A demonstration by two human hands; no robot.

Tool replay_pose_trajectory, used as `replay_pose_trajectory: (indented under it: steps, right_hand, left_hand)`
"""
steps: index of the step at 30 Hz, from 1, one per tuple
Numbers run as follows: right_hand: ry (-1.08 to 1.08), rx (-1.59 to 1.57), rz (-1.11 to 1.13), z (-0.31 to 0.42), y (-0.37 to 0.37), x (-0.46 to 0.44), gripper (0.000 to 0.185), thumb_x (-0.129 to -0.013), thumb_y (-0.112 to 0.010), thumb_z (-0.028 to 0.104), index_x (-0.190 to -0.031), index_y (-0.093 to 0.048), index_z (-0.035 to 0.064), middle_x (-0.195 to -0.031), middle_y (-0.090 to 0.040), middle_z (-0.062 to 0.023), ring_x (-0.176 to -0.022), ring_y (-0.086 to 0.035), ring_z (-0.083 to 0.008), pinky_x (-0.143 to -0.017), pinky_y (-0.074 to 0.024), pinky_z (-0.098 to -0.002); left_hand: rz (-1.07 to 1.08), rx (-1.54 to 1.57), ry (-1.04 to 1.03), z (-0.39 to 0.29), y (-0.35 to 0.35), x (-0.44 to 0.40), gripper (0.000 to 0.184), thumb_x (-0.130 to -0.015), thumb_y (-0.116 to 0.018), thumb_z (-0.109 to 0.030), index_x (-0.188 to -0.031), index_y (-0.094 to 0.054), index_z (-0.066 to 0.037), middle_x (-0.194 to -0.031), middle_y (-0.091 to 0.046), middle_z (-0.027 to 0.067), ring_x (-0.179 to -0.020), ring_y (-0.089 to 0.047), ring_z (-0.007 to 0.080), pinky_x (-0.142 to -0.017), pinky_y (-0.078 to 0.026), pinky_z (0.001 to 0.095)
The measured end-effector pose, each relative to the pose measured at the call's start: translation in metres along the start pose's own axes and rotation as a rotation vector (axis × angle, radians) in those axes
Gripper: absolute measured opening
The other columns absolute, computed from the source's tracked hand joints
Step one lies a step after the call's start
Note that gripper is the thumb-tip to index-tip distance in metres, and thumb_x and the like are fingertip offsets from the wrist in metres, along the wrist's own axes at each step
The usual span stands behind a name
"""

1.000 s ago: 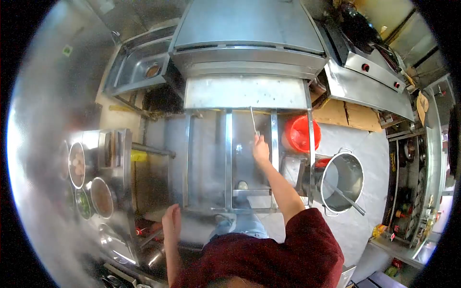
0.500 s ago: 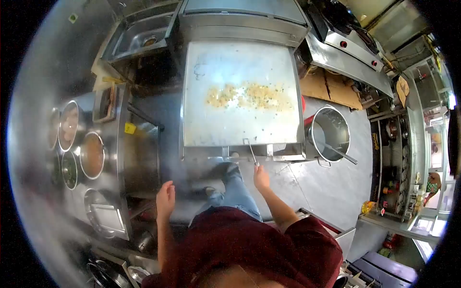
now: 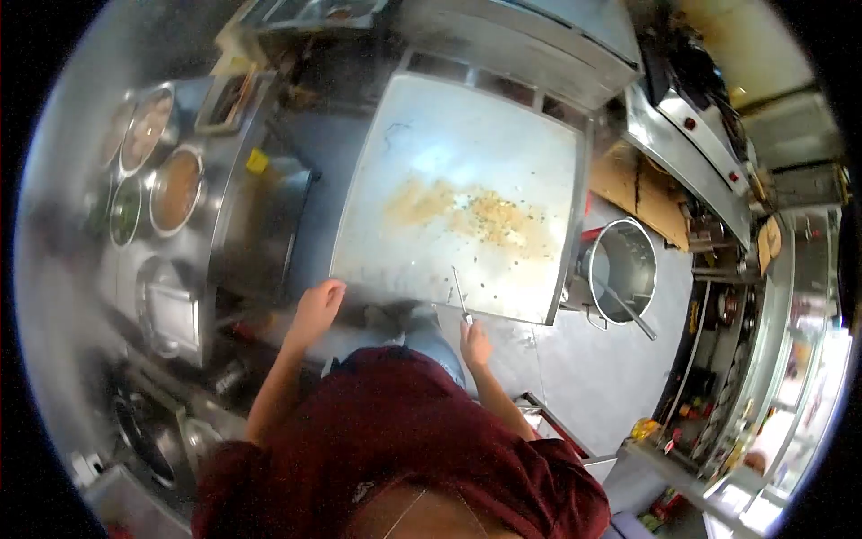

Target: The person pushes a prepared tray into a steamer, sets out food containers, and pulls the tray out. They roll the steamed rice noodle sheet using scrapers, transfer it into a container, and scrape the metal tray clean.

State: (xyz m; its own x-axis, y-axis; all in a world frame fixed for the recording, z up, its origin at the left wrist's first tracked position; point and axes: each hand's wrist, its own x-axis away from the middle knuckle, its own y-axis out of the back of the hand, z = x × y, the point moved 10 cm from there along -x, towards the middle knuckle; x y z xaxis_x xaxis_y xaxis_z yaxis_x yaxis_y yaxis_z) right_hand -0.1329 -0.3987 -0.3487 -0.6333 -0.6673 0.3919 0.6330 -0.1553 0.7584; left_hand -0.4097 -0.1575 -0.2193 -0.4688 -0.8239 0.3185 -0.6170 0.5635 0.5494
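A wide flat metal tray (image 3: 386, 234) lies in front of me, with a thin yellowish layer of food (image 3: 489, 216) and green bits scattered over its middle. My right hand (image 3: 475, 343) is closed around the handle of a thin metal hook (image 3: 461, 292), whose far end reaches over the tray's front edge. By the tray's near left corner is my left hand (image 3: 317, 312), fingers curled and nothing visible in them. Whether it touches the corner I cannot tell.
Bowls of ingredients (image 3: 177, 191) stand on the steel counter at left. On the right, a large metal pot (image 3: 626, 269) holds a long-handled tool (image 3: 633, 314). Cardboard (image 3: 633, 193) lies behind the pot, below a steel counter. A sink (image 3: 314, 13) is at the back left.
The tray has come toward me, exposing slots behind it. My left hand has risen to its near left corner; my right hand still holds the hook. The view has turned.
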Motion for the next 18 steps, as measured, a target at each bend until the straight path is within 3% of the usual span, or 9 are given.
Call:
replay_pose_trajectory:
  steps: [7,8,10,11,12,13,14,17,18]
  right_hand:
    - [0.075,-0.181,-0.082,-0.004,0.017,-0.019,0.028,-0.085,-0.045,0.027,-0.077,-0.047,-0.0002,-0.061,-0.049,-0.0179,-0.055,-0.047,-0.0320,-0.052,-0.0354,-0.0409]
    - [0.069,-0.197,-0.082,-0.006,0.025,-0.019,0.029,-0.085,-0.046,0.027,-0.076,-0.047,-0.0008,-0.060,-0.048,-0.0171,-0.053,-0.045,-0.0296,-0.051,-0.0352,-0.0391]
    - [0.016,-0.243,-0.130,0.000,0.059,-0.015,0.029,-0.086,-0.044,0.026,-0.077,-0.050,-0.0019,-0.062,-0.050,-0.0165,-0.051,-0.045,-0.0240,-0.050,-0.0352,-0.0363]
    - [0.007,-0.255,-0.154,-0.002,0.072,-0.017,0.030,-0.086,-0.044,0.026,-0.080,-0.051,-0.0027,-0.064,-0.053,-0.0188,-0.053,-0.048,-0.0255,-0.052,-0.0376,-0.0374]
    - [-0.006,-0.312,-0.172,-0.020,0.073,-0.023,0.029,-0.086,-0.042,0.025,-0.081,-0.051,-0.0024,-0.065,-0.053,-0.0174,-0.054,-0.048,-0.0249,-0.052,-0.0376,-0.0369]
    - [-0.005,-0.371,-0.180,-0.037,0.072,-0.033,0.028,-0.087,-0.041,0.024,-0.083,-0.050,-0.0021,-0.066,-0.054,-0.0160,-0.054,-0.048,-0.0243,-0.052,-0.0377,-0.0365]
    - [-0.009,-0.401,-0.206,-0.036,0.083,-0.041,0.025,-0.088,-0.039,0.023,-0.084,-0.049,-0.0002,-0.067,-0.053,-0.0117,-0.053,-0.048,-0.0200,-0.049,-0.0380,-0.0335]
    - [0.053,-0.503,-0.153,0.022,0.113,-0.068,0.027,-0.089,-0.038,0.026,-0.080,-0.042,0.0009,-0.062,-0.047,-0.0072,-0.046,-0.044,-0.0127,-0.040,-0.0365,-0.0261]
    - [0.134,-0.512,-0.199,0.034,0.119,-0.079,0.028,-0.089,-0.039,0.028,-0.078,-0.041,0.0020,-0.060,-0.045,-0.0056,-0.042,-0.042,-0.0111,-0.036,-0.0341,-0.0241]
  left_hand:
    - [0.436,0.893,0.945,0.149,-0.163,0.025,0.026,-0.084,-0.044,-0.024,-0.093,-0.054,-0.003,-0.092,-0.059,0.0062,-0.082,-0.056,0.0195,-0.064,-0.046,0.0323]
    - [0.306,1.047,1.011,0.137,-0.166,0.024,0.026,-0.084,-0.043,-0.024,-0.100,-0.049,-0.005,-0.104,-0.053,0.0069,-0.093,-0.052,0.0196,-0.070,-0.047,0.0359]
    - [0.388,1.141,0.496,0.119,-0.177,-0.005,0.026,-0.079,-0.050,-0.025,-0.098,-0.048,-0.007,-0.105,-0.051,0.0070,-0.090,-0.051,0.0217,-0.075,-0.045,0.0401]
    - [0.540,0.355,0.016,0.082,-0.180,-0.020,0.023,-0.076,-0.052,-0.026,-0.088,-0.050,-0.006,-0.092,-0.051,0.0091,-0.082,-0.051,0.0245,-0.069,-0.044,0.0394]
    - [0.391,-0.424,-0.443,0.045,-0.178,-0.029,0.023,-0.073,-0.054,-0.027,-0.077,-0.051,-0.005,-0.078,-0.052,0.0111,-0.073,-0.050,0.0272,-0.063,-0.042,0.0388]
    - [0.142,-0.168,-0.634,0.035,-0.173,-0.024,0.024,-0.073,-0.054,-0.028,-0.067,-0.049,-0.004,-0.066,-0.045,0.0125,-0.065,-0.046,0.0304,-0.055,-0.038,0.0403]
    - [0.028,-0.078,-0.572,0.021,-0.159,-0.023,0.023,-0.072,-0.055,-0.028,-0.073,-0.052,-0.005,-0.069,-0.047,0.0118,-0.065,-0.047,0.0298,-0.057,-0.040,0.0394]
    - [-0.142,-0.515,-1.132,-0.036,-0.153,0.001,0.024,-0.076,-0.054,-0.028,-0.089,-0.056,-0.008,-0.104,-0.054,0.0096,-0.090,-0.054,0.0187,-0.071,-0.044,0.0339]
    - [0.117,-0.238,-0.699,-0.023,-0.150,-0.033,0.029,-0.078,-0.050,-0.031,-0.096,-0.054,-0.009,-0.107,-0.053,0.0082,-0.094,-0.052,0.0181,-0.076,-0.042,0.0338]
